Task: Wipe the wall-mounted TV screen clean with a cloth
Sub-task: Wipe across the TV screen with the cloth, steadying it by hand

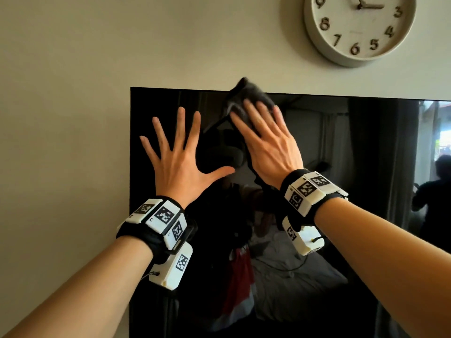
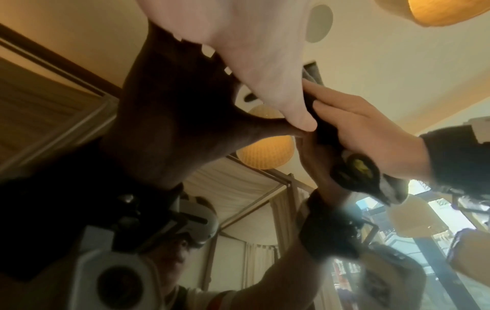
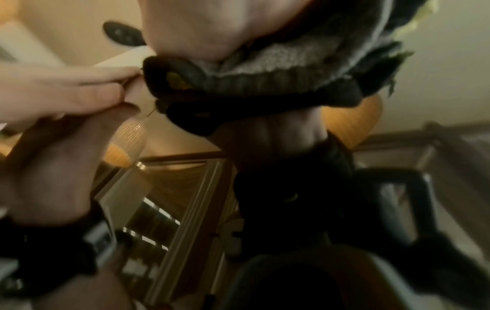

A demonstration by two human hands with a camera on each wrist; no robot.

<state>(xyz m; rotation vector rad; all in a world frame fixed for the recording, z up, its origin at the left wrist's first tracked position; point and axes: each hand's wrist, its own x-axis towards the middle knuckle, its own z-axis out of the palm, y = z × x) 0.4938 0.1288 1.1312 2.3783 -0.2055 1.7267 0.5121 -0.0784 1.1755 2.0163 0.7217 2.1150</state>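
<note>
TV screen (image 1: 329,167) was glossy black, with dim reflections in grey, red and white. Cloth (image 1: 246,93) was dark grey to black (lighter grey knit-like texture with yellow-green flecks in the right wrist view (image 3: 278,63)). Wall (image 1: 73,93) was plain beige-grey. Clock (image 1: 358,28) was off-white with brownish-bronze numerals and hands. Wrist bands (image 1: 156,237) were black, carrying white blocks (image 1: 163,215) printed with black-and-white square marker patterns. Round lamp (image 2: 265,151) reflected in the screen glowed yellow-orange with fine ribbing.
</note>
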